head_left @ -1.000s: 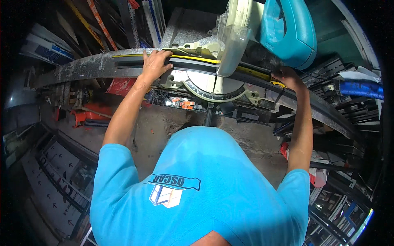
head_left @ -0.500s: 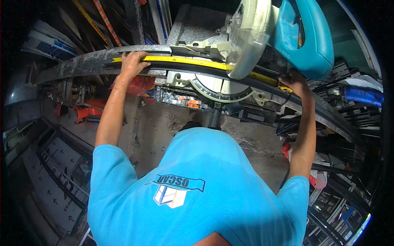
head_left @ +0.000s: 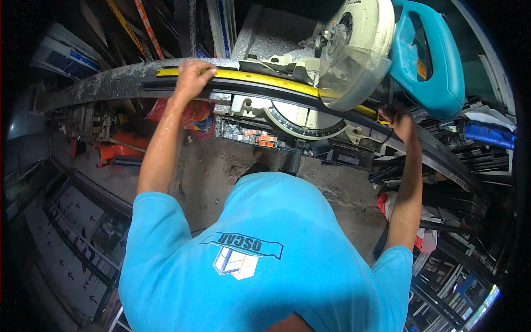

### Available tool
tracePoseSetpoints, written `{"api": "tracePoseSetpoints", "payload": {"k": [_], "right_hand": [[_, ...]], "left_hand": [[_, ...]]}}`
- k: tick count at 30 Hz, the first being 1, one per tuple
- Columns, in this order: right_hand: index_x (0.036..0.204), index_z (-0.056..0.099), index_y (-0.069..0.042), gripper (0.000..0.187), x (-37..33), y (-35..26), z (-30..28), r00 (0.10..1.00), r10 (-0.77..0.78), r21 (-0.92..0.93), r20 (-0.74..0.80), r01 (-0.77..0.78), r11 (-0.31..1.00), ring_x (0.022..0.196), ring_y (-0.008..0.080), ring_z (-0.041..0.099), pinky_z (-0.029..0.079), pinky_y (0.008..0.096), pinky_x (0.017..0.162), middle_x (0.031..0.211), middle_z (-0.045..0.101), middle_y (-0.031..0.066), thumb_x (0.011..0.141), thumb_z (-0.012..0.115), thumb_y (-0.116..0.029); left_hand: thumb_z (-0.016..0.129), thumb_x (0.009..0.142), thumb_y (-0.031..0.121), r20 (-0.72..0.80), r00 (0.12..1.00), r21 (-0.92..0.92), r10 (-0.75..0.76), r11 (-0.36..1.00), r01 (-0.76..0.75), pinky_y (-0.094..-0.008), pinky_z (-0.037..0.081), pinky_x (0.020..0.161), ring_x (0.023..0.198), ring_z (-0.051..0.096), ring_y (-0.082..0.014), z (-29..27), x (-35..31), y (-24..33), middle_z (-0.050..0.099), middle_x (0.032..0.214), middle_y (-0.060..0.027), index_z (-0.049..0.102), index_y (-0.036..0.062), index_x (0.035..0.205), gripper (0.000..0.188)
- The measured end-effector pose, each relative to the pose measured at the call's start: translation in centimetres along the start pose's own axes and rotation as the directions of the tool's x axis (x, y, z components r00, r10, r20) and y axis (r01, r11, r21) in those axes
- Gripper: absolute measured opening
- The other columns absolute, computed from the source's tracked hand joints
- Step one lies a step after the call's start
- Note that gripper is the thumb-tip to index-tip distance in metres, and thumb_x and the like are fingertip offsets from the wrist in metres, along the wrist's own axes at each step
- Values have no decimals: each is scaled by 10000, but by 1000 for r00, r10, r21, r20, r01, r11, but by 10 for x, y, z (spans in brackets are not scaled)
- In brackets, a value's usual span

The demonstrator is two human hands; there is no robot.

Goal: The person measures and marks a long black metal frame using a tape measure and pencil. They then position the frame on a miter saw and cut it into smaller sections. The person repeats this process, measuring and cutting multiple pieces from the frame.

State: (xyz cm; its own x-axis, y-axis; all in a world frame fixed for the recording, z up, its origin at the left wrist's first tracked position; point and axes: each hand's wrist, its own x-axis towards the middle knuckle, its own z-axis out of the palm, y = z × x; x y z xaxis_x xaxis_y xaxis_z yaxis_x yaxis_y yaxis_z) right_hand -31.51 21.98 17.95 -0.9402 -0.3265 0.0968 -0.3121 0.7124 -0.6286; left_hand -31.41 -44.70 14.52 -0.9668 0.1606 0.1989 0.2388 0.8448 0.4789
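Note:
A yellow tape measure blade [head_left: 265, 81] stretches along a long dark metal profile [head_left: 249, 91] lying across the saw bench. My left hand [head_left: 193, 80] is closed around the blade near its free end, fingertips pressed together. Beyond the saw's clear guard [head_left: 359, 83], my right hand [head_left: 400, 123] grips the tape's case, which is mostly in shadow and partly covered by the fingers. Over the blade stands a mitre saw [head_left: 365, 25] with a cream body and a teal handle [head_left: 442, 72]. Its round cream base [head_left: 304, 117] shows in front of the profile.
Long profiles [head_left: 221, 27] lean at the back left. Stacked dark bars [head_left: 481, 160] and a blue-wrapped bundle [head_left: 489, 135] crowd the right. A red bag [head_left: 191, 119] and an orange object [head_left: 113, 150] are under the bench's left side. Small boxes [head_left: 265, 138] fill a tray beneath the saw.
My left hand has slid a little to the right along the tape, and its fingers have drawn together. My right hand stays at the case. The whole view has shifted slightly.

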Motion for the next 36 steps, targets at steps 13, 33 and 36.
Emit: {"api": "tracePoseSetpoints", "payload": {"k": [13,33,36], "right_hand": [[957,618,17,217,3,-21,6,989,-149,-73,14,149,986,749,207,597,508,372,697,847,673,123,959,728,-169],[1008,599,17,279,-3,-24,9,977,213,306,27,-211,929,696,193,585,508,350,627,820,616,102,976,701,-240],[1101,614,40,423,2,-22,9,969,246,145,16,-246,959,758,233,672,568,378,663,886,685,149,940,760,-322]], "left_hand": [[666,944,392,79,981,-109,-179,976,187,-516,280,1136,1089,681,-266,-29,-22,-92,770,1059,-82,794,145,1055,299],[698,927,351,74,990,-12,-123,992,125,-422,492,952,956,722,-311,-53,-19,-96,763,998,-134,781,116,1056,280],[712,916,297,66,982,-61,-176,982,180,-412,527,891,955,729,-311,-48,-15,-77,760,986,-164,762,42,1049,292]]}}
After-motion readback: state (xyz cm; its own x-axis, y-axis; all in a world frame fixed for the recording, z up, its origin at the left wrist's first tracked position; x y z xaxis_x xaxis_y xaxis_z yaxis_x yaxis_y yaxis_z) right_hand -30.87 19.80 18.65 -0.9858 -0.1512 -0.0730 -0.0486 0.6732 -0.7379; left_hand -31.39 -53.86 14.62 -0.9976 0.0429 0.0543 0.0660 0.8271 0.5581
